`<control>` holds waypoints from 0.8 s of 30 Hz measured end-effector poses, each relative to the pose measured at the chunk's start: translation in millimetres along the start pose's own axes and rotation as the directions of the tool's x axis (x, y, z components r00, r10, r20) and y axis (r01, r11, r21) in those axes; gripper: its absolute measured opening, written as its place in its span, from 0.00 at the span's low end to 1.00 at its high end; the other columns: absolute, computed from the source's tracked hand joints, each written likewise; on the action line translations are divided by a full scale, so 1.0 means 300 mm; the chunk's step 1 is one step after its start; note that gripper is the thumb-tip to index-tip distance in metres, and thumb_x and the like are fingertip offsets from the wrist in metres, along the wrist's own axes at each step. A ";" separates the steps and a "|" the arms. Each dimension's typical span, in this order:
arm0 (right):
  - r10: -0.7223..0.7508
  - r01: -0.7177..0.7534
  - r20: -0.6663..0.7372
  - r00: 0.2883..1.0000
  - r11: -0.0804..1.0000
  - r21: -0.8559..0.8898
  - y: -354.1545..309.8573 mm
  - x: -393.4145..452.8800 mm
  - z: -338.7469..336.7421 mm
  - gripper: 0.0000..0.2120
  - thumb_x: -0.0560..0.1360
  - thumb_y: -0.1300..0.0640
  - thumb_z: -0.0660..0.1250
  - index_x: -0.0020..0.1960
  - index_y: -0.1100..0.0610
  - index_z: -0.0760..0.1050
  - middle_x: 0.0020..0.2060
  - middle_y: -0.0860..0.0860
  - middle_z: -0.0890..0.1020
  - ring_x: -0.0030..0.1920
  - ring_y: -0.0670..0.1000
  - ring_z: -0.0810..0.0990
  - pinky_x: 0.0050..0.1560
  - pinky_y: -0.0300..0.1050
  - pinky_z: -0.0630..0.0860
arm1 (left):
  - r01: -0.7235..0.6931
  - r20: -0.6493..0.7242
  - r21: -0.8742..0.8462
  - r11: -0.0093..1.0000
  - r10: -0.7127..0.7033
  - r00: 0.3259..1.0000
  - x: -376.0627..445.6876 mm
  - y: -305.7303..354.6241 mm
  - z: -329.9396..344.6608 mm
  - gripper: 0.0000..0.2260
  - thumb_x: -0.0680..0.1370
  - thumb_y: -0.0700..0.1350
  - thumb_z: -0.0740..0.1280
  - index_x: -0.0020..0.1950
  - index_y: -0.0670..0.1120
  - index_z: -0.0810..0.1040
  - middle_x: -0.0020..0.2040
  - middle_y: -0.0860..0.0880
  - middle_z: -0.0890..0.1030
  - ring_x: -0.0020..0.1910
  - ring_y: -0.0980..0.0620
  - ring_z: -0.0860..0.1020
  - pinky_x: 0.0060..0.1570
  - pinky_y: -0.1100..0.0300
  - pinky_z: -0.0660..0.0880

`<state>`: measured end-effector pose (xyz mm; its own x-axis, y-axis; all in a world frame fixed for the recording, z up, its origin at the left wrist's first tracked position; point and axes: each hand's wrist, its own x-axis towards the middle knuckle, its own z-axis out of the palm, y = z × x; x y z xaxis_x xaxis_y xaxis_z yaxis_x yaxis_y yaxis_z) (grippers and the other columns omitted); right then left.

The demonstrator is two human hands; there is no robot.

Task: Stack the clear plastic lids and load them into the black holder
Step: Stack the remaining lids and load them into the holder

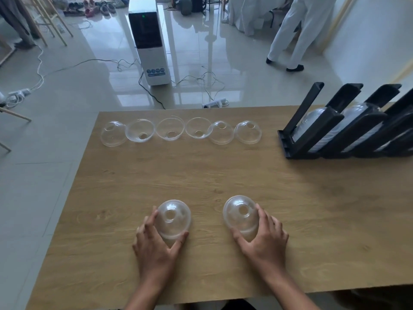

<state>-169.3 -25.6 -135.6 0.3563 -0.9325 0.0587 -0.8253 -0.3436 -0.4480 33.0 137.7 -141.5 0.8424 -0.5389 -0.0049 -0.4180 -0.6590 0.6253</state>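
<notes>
Low in the frame, the left hand [156, 245] is curling its fingers and thumb around a clear dome lid [173, 219] that is sitting hole-up on the wooden table [223, 171], while the right hand [263, 238] is gripping a second dome lid [241, 214] just to the right of centre, this one tilting slightly toward the left of the frame. The two held lids are lying near each other but apart. Across the upper middle of the table a row of six clear lids [181, 132] is stretching from left to right: the leftmost and the two rightmost are resting dome-up, and the three between them are lying bowl-side up. At the upper right edge of the frame the black holder [330, 135] is leaning its slanted channels back, with stacks of lids [312, 121] already showing inside at least two of them. Beyond the table, on the glossy tiled floor, a white and black standing appliance [149, 41] is occupying the upper centre, and a person in white trousers [297, 32] is standing at the upper right.
</notes>
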 end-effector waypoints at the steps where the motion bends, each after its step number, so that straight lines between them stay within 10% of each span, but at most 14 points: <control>1: 0.001 -0.001 -0.003 1.000 1.000 -0.007 -0.009 0.009 -0.001 0.46 0.65 0.26 0.65 0.71 0.58 0.75 0.61 0.55 0.83 0.59 0.60 0.79 0.53 0.58 0.75 | -0.011 -0.003 0.014 1.000 0.011 1.000 0.013 0.010 0.007 0.46 0.64 0.63 0.79 0.77 0.55 0.61 0.72 0.45 0.73 0.70 0.41 0.70 0.67 0.40 0.64; 17: 0.057 -0.054 0.119 0.991 0.998 -0.027 -0.039 0.071 -0.076 0.53 0.65 0.15 0.55 0.79 0.47 0.60 0.73 0.47 0.73 0.69 0.51 0.73 0.63 0.54 0.70 | -0.010 -0.021 -0.002 1.000 0.010 1.000 0.060 0.107 0.032 0.54 0.54 0.77 0.69 0.73 0.49 0.66 0.70 0.48 0.72 0.69 0.44 0.70 0.74 0.37 0.58; 24: 0.007 -0.032 0.140 0.990 0.984 0.176 -0.074 0.548 -0.171 0.34 0.76 0.39 0.69 0.76 0.50 0.63 0.71 0.52 0.72 0.66 0.56 0.75 0.63 0.57 0.75 | 0.031 -0.020 -0.042 0.999 -0.032 0.999 0.054 0.118 0.038 0.57 0.53 0.77 0.70 0.74 0.48 0.64 0.71 0.48 0.71 0.72 0.44 0.68 0.77 0.41 0.51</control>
<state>-115.0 -176.9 -70.4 0.4080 -0.9103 -0.0699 -0.7464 -0.2885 -0.5997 27.9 99.6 -128.3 0.8621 -0.5067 -0.0088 -0.3768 -0.6526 0.6574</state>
